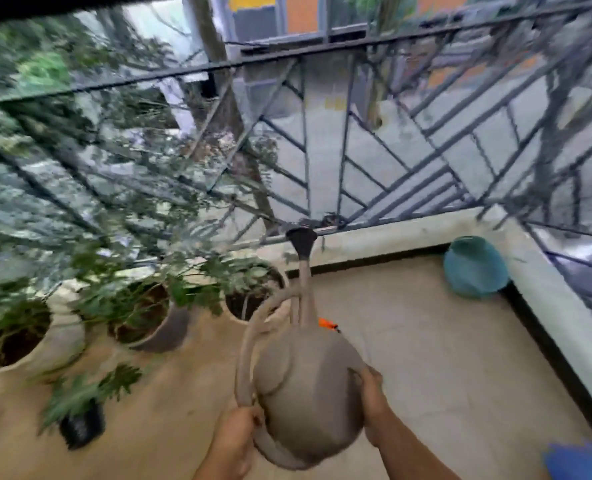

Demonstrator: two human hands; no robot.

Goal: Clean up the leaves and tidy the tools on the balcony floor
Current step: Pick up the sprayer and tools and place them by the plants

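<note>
A grey-brown watering can (305, 386) is held above the balcony floor, its long spout with a dark rose pointing away toward the railing. My left hand (235, 438) grips the curved handle near its lower end. My right hand (370, 400) presses against the right side of the round body, fingers wrapped on it. A small orange tool (327, 323) lies on the floor just behind the can, mostly hidden by it.
Several potted plants (138, 317) line the left side along the low kerb. A teal pot (474, 266) lies tipped in the far right corner. The metal railing (357, 150) encloses the balcony. A blue object (582, 460) shows at the bottom right.
</note>
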